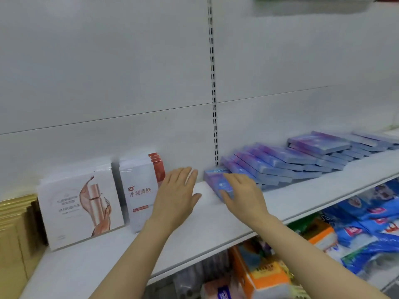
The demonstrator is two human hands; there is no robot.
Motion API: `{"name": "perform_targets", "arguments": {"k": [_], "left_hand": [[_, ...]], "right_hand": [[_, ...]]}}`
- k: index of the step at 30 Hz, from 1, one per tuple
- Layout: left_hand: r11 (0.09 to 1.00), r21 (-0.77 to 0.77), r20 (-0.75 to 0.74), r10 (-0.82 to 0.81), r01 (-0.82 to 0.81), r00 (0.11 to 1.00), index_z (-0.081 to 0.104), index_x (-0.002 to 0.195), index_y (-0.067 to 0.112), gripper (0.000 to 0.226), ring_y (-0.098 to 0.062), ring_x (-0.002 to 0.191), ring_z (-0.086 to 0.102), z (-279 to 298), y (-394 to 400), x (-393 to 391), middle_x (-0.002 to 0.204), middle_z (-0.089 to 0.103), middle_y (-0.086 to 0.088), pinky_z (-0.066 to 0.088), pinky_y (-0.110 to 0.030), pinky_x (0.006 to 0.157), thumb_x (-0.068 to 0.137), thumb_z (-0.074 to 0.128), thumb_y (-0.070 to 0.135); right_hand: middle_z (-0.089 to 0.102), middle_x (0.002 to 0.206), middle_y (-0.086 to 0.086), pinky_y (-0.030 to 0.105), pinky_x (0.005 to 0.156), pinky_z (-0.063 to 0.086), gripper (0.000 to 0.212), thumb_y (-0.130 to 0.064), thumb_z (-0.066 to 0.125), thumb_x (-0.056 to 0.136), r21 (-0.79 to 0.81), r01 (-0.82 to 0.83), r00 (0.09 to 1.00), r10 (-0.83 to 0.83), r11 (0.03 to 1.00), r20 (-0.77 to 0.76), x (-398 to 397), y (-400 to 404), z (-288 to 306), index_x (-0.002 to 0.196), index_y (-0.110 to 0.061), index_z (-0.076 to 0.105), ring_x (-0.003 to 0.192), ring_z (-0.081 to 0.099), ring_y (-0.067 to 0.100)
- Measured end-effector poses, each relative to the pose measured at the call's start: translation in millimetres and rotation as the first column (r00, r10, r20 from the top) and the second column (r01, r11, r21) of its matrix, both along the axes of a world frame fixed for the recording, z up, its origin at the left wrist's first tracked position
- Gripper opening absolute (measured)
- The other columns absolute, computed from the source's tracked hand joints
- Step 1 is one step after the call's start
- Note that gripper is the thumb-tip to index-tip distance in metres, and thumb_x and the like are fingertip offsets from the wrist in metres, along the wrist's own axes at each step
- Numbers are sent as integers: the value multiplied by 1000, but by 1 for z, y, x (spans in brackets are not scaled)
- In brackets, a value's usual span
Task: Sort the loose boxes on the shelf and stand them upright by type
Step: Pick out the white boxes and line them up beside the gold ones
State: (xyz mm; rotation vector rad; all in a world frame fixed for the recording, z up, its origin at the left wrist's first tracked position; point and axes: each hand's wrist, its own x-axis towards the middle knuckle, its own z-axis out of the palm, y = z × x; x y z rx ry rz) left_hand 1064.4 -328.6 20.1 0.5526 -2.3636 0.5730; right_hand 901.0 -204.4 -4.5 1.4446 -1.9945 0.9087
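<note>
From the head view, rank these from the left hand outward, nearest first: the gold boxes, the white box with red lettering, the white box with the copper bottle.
From the left hand:
1. White box with red lettering, just left of it.
2. White box with the copper bottle, further left.
3. Gold boxes, far left edge.

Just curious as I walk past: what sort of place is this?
Probably a shop aisle: white metal shelving holds many identical flat purple-blue cardboard boxes, upright white boxes, and blue plastic packets below.
</note>
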Motion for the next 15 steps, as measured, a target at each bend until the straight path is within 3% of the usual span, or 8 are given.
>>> {"name": "perform_targets", "arguments": {"k": [5,10,15], "left_hand": [[997,-22,-3,-76,76,997,67,117,8,57,-30,100,65,11,38,-59,113,68,-8,33,-35,93,68,85,34],[994,22,20,-106,106,994,67,119,8,55,-30,98,63,14,86,-127,111,67,-8,50,-39,86,74,78,38],[994,57,70,-100,96,993,67,120,8,57,-29,100,64,13,144,-207,113,68,-9,52,-40,86,73,81,38]], "right_hand": [[71,98,7,38,73,57,44,-23,81,74,-7,86,996,-86,996,-33,-52,56,10,112,-6,67,90,67,30],[70,107,7,40,82,55,47,-28,74,82,44,162,986,-161,986,-34,-118,117,13,122,-7,64,100,66,28],[69,108,9,40,81,53,44,-28,71,86,55,220,976,-219,974,-23,-196,183,12,123,-6,62,99,64,31]]}}
